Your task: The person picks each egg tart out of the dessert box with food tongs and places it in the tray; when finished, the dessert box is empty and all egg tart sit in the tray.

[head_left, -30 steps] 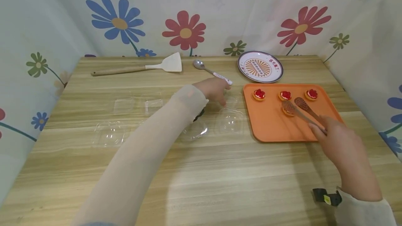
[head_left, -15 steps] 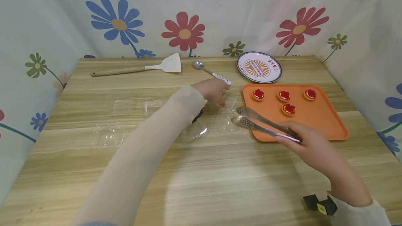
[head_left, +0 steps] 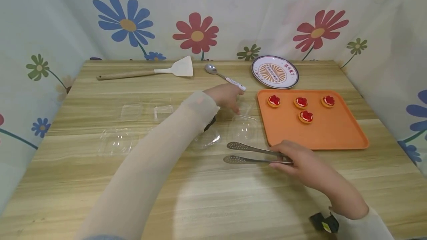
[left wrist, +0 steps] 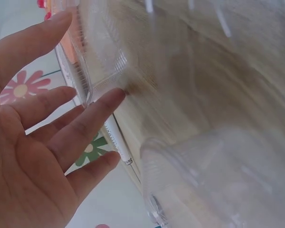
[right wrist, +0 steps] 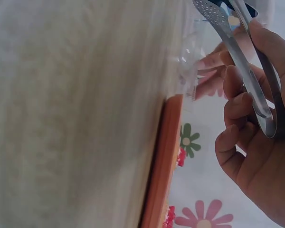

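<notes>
My left hand (head_left: 227, 96), its fingers spread, is at the hinge side of a clear plastic clamshell box (head_left: 244, 129) lying opened out. In the left wrist view a fingertip (left wrist: 118, 95) lies right at the ribbed edge of the box. My right hand (head_left: 301, 163) grips metal serving tongs (head_left: 238, 159), whose perforated ends stand apart with nothing between them. The tongs are over the table in front of the clear box. Several fruit tarts (head_left: 305, 116) with red topping sit on the orange tray (head_left: 333, 134), to the right of the box.
More clear boxes (head_left: 116, 143) lie opened on the left, some partly hidden behind my left sleeve. At the back are a spatula (head_left: 181, 67), a spoon (head_left: 211, 69) and a patterned plate (head_left: 274, 72). A flowered cloth (head_left: 267, 17) encloses the table.
The right hand has carried the tongs from above the tarts leftward, past the clear box, then nearer to me. The left hand has stayed in place.
</notes>
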### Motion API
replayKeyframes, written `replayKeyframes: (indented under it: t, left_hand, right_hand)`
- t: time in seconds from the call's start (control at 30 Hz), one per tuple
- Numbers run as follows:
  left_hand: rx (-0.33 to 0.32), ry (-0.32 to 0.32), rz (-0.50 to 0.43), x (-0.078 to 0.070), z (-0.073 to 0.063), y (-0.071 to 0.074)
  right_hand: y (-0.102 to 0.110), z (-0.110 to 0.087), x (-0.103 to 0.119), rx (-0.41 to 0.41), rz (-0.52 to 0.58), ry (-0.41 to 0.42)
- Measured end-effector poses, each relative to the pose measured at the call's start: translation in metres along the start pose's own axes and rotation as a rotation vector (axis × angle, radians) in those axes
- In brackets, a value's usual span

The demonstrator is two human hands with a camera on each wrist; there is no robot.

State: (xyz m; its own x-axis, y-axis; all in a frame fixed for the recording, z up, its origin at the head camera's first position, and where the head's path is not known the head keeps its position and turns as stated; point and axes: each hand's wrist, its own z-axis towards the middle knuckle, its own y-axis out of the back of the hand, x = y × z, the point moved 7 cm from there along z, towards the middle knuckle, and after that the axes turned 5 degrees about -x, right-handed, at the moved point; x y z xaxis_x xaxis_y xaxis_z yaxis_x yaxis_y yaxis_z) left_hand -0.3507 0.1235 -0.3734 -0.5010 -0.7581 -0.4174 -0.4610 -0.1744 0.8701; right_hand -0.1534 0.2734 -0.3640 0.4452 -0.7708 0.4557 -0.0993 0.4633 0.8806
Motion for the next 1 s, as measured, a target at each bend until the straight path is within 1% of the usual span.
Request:
replayKeyframes:
  t: [0.13,0.33,0.43,0.5,0.6,0.67,0.77,0.87,0.93,1.0]
  left_hand:
    - [-0.014,0.010,-0.013,0.001,-0.005,0.002]
    - [-0.056,-0.006,0.019,0.002,-0.011,0.008]
    - [-0.078,0.004,0.028,0.005,-0.020,0.012]
    - [-0.091,0.015,0.037,0.007,-0.031,0.018]
    - [-0.110,0.025,0.088,0.006,-0.057,0.029]
    - [-0.131,0.035,0.130,0.005,-0.078,0.037]
    - [-0.190,0.050,0.187,0.006,-0.111,0.049]
    - [-0.278,0.091,0.206,0.017,-0.143,0.059]
    - [-0.348,0.143,0.190,0.029,-0.162,0.063]
    - [-0.424,0.210,0.165,0.044,-0.179,0.065]
  right_hand:
    - [-0.009,0.002,0.000,0.030,0.018,-0.016]
    - [-0.012,0.006,0.004,0.031,0.006,-0.006]
    - [-0.013,0.007,0.005,0.036,-0.009,0.003]
    - [-0.014,0.008,0.004,0.038,-0.028,0.009]
    - [-0.014,0.012,0.005,0.038,-0.064,0.025]
    - [-0.014,0.015,0.005,0.030,-0.094,0.039]
    - [-0.013,0.017,0.007,0.024,-0.124,0.057]
    - [-0.013,0.019,0.008,0.040,-0.136,0.058]
    - [-0.014,0.020,0.008,0.062,-0.135,0.052]
    - [-0.016,0.021,0.008,0.089,-0.136,0.046]
